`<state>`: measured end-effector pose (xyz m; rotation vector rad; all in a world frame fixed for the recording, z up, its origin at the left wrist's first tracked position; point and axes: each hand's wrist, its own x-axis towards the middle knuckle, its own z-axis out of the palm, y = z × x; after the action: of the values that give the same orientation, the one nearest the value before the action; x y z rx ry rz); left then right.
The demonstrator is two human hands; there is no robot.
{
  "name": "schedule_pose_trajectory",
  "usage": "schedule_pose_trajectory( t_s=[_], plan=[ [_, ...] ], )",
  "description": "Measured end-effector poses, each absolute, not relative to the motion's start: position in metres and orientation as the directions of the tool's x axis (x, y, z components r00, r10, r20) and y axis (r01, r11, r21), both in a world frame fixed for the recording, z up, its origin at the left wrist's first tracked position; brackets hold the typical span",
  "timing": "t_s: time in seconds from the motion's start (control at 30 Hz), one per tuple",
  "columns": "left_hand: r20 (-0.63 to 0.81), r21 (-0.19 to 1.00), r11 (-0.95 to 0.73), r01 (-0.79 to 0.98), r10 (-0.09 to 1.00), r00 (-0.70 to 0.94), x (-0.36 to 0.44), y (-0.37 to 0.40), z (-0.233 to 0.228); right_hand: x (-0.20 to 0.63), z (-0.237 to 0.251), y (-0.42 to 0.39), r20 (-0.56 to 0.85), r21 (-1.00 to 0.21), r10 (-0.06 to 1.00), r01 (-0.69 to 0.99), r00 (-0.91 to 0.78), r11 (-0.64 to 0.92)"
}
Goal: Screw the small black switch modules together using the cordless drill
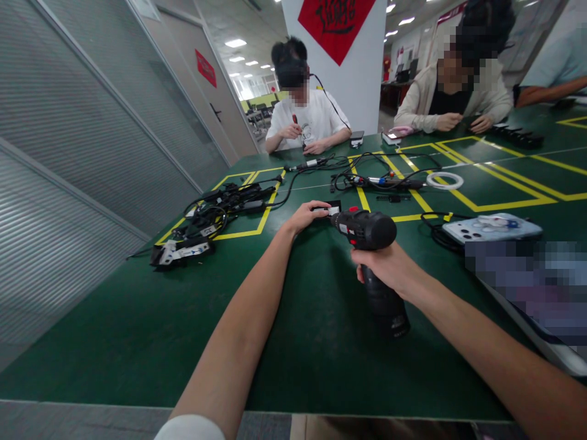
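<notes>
Green table (183, 342), marked with yellow tape (513, 205)
Cables (229, 205) were heaped left, and a white ring (444, 186) was laid right.

The right hand (381, 264) grips a drill (367, 228) above the green table (316, 360).

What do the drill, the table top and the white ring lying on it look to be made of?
Drill: most likely hard black plastic, fairly matte, judging by the soft highlights on its rounded back.
Table top: smooth dark green with a faint sheen, perhaps a rubber mat or laminate; the look leaves it open.
White ring: probably smooth plastic, given its even, pale surface, but too small to be sure.
</notes>
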<state>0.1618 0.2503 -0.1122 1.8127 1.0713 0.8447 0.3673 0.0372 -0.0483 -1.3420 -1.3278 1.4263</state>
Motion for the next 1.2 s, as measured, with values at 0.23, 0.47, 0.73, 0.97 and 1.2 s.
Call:
schedule_pose_trajectory(
  t_s=[0.23, 0.47, 0.73, 0.97, 1.2],
  plan=[
    [0.125, 0.904, -0.275, 0.329, 0.903, 0.412, 0.1606, 0.2497, -0.1128, 0.3664, -0.046, 0.0367, -0.192, -0.978, 0.969, 0.116, -0.158, -0.175],
    [0.151, 0.89, -0.304, 0.34, 0.9, 0.409, 0.1608, 0.2502, -0.1121, 0.3652, -0.0451, 0.0361, -0.211, -0.973, 0.968, 0.124, -0.14, -0.194],
    [0.133, 0.909, -0.278, 0.311, 0.9, 0.416, 0.1618, 0.2519, -0.1129, 0.365, -0.0444, 0.0362, -0.215, -0.969, 0.969, 0.15, -0.125, -0.196],
    [0.128, 0.909, -0.277, 0.312, 0.897, 0.423, 0.1606, 0.2541, -0.1143, 0.3655, -0.0457, 0.0364, -0.192, -0.977, 0.971, 0.126, -0.142, -0.174],
    [0.127, 0.898, -0.284, 0.336, 0.898, 0.42, 0.1596, 0.2555, -0.1176, 0.3675, -0.049, 0.0386, -0.198, -0.975, 0.97, 0.132, -0.139, -0.18]
  ],
)
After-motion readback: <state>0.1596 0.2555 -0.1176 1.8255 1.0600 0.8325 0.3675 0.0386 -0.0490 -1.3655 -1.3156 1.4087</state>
